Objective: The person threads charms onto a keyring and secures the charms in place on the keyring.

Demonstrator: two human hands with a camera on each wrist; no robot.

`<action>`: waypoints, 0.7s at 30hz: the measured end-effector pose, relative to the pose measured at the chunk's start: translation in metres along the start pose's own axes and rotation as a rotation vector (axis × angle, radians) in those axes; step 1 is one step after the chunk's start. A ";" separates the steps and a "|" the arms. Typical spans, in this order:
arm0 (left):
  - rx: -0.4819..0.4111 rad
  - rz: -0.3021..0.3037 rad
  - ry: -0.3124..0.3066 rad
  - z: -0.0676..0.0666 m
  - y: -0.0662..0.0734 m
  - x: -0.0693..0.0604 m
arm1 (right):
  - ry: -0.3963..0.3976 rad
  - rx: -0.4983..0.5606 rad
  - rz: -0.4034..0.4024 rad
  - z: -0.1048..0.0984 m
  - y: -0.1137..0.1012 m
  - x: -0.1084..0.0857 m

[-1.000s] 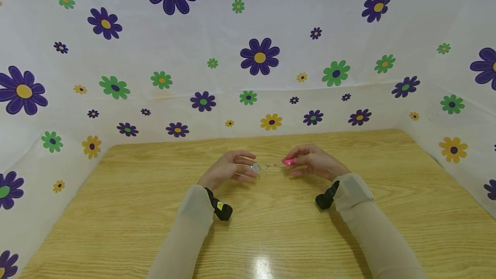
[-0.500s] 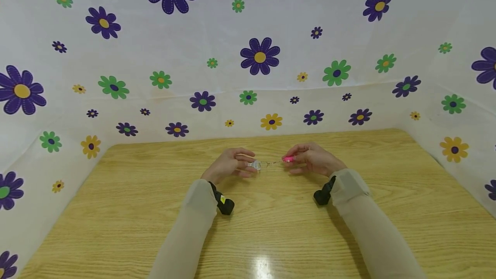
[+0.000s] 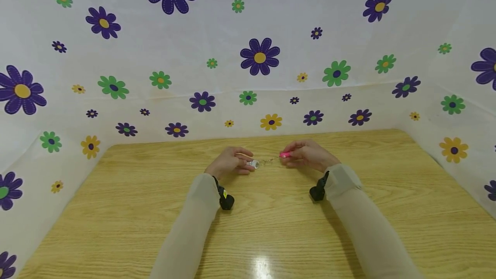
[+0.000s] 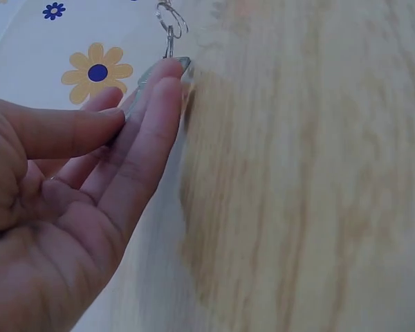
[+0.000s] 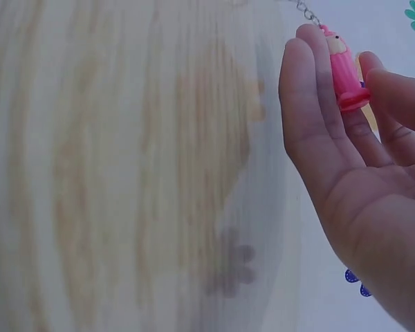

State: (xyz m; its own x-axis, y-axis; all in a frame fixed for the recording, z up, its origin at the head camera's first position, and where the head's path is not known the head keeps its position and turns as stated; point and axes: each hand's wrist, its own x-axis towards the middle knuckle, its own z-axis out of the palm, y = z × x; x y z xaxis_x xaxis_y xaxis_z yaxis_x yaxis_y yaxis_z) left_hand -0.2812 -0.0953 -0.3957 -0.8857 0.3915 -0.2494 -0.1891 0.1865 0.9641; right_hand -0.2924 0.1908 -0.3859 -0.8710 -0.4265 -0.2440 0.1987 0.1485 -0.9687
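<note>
My left hand [image 3: 229,161] pinches a flat, pale, see-through piece [image 3: 253,164] between thumb and fingers. Most of that piece is hidden by the fingers in the left wrist view, where a metal split ring [image 4: 171,21] hangs off its tip. A thin chain [image 3: 267,161] runs from there across the gap between the hands. At the chain's other end, a small pink figure charm [image 5: 346,72] is held by the thumb and fingers of my right hand [image 3: 310,155]. Both hands are just above the far middle of the table.
The wood-grain table [image 3: 263,218] spreads out below the hands. A white cloth printed with flowers [image 3: 217,46] closes off its back and both sides. A black camera is strapped to each wrist.
Both hands have shifted slightly away from the body, and the right one a little to the left. The chain between them looks slacker, and the pale piece has turned somewhat.
</note>
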 end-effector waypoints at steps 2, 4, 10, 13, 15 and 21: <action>-0.003 -0.007 0.003 0.001 0.000 0.001 | 0.008 -0.009 0.007 0.001 0.000 0.001; -0.006 -0.005 0.014 0.000 0.000 0.001 | 0.025 -0.032 0.013 0.001 -0.001 0.001; 0.086 0.001 0.110 -0.005 0.001 -0.007 | 0.096 -0.128 -0.008 -0.003 -0.003 -0.007; 0.185 0.037 0.127 -0.008 0.003 -0.015 | 0.094 -0.163 -0.033 -0.007 -0.004 -0.015; 0.271 0.086 0.115 -0.010 0.003 -0.023 | 0.086 -0.186 -0.042 -0.009 -0.005 -0.021; 0.511 0.206 0.071 -0.017 0.003 -0.053 | 0.071 -0.280 -0.068 -0.012 -0.008 -0.046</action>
State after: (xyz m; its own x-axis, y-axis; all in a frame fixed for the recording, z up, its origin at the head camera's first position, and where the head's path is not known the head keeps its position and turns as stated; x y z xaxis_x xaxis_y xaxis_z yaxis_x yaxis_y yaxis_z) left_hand -0.2421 -0.1314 -0.3784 -0.9123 0.4079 -0.0366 0.2052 0.5328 0.8210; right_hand -0.2594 0.2204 -0.3667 -0.9092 -0.3820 -0.1658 0.0158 0.3662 -0.9304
